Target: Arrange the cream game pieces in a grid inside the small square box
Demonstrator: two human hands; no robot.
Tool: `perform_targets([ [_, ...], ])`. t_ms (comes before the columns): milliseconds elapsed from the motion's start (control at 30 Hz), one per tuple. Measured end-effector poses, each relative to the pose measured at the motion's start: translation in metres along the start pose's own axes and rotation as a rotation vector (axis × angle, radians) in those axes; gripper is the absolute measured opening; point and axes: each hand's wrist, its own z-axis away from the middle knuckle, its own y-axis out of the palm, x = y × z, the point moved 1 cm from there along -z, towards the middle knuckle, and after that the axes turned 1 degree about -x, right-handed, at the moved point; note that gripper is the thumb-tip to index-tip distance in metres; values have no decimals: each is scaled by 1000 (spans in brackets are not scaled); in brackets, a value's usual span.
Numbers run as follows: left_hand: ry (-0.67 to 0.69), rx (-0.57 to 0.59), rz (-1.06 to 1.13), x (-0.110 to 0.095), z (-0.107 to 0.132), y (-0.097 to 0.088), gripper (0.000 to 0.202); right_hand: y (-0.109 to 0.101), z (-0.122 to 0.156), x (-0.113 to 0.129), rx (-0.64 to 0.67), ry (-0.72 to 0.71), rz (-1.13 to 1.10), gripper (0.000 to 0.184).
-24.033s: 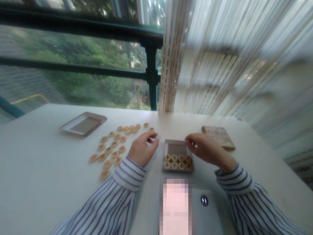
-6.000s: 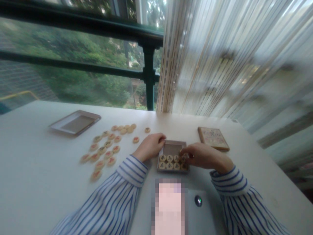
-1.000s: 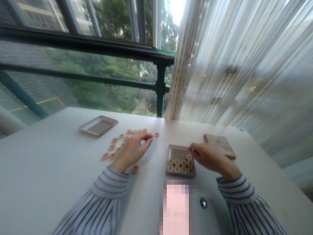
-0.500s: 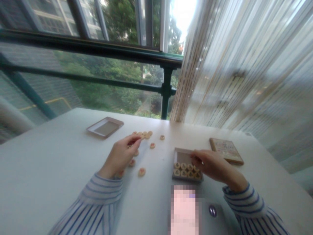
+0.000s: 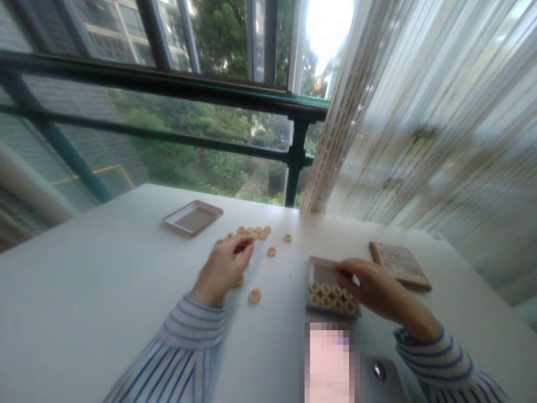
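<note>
My left hand [image 5: 224, 271] is closed in a pinch over the loose round wooden Chinese chess pieces [image 5: 258, 232] on the table; whether a piece sits between its fingertips is unclear. A few red-marked pieces lie apart from the cluster, among them a nearer piece [image 5: 254, 295] and a middle piece [image 5: 272, 252]. On the right, my right hand [image 5: 371, 288] reaches over a shallow box [image 5: 323, 273], thumb and fingers together at its right side. Whatever those fingers hold is hidden. Two rows of dark-marked pieces [image 5: 326, 303] fill the near half of the box.
An open shallow tray [image 5: 193, 217] lies at the far left of the white table [image 5: 104, 268]. A flat printed box [image 5: 400, 266] is at the right. Near the front edge lie a pixelated pink object [image 5: 329, 364] and a grey device [image 5: 388, 378]. Beyond are railing and string curtain.
The view has shifted, so the scene sits further right. My left hand has turned slightly, uncovering pieces behind it and covering some beneath. My right hand stays over the box.
</note>
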Motion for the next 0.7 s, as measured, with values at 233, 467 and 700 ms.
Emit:
perform_targets([
  [233, 113, 68, -141, -24, -13, 2, 34, -6, -15, -7, -70, -2, -3, 19],
  [467, 156, 148, -226, -32, -37, 10, 35, -2, -44, -13, -109, -4, -20, 22],
  [700, 209, 191, -275, -34, -46, 35, 38, 6, -73, -16, -48, 32, -31, 26],
])
